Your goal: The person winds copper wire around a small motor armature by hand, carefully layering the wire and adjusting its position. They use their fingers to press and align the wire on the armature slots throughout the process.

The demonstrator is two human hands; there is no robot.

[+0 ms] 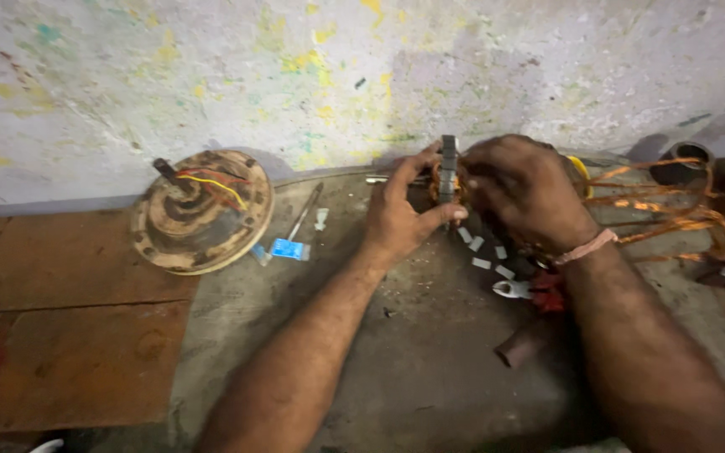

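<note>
Both my hands meet on a grey laminated motor stator core (448, 157) with copper winding, standing on edge near the wall. My left hand (404, 214) grips its left side, thumb against the front. On the core's right side my right hand (526, 189) closes over the copper windings; a pink thread band circles that wrist. Loose copper wire coils (673, 210) trail off to the right of my right hand. Small white insulation slips (482, 262) lie scattered just below the hands.
A round rusty motor cover (201, 210) with red and yellow wires leans against the wall at left. A screwdriver (304, 214) and a blue packet (289, 249) lie beside it. Red-handled pliers (530, 292) and a brown tube (520, 346) sit below my right wrist. Wooden board (60, 335) at left.
</note>
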